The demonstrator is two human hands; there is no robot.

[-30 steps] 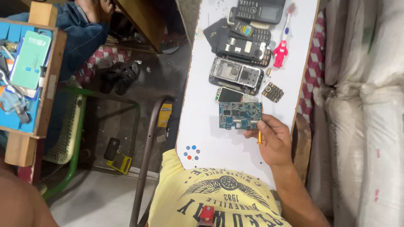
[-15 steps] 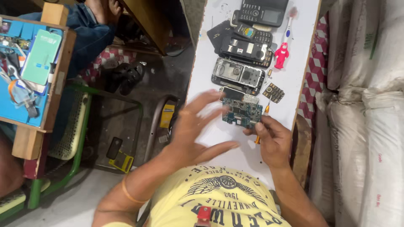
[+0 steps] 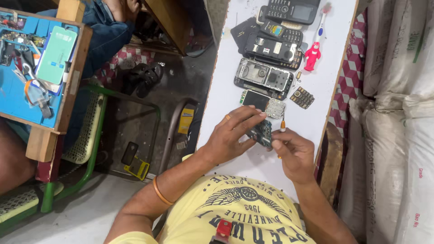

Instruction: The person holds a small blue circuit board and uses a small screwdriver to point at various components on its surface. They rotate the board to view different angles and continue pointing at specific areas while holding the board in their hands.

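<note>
The person's left hand [image 3: 230,135] curls around a small blue-green circuit board [image 3: 261,132] and pinches it by its edges. The right hand [image 3: 294,151] is closed on a thin screwdriver [image 3: 282,126] with an orange handle, right beside the board. The board sits just above the white table [image 3: 226,90], below the open phone frame [image 3: 263,77]. It looks light, stiff and easy to break, so the edges are the safest place to hold.

Grey concrete floor [image 3: 81,217], green metal chair [image 3: 97,135], white sacks [image 3: 398,113] — perhaps grain — stacked right.
</note>
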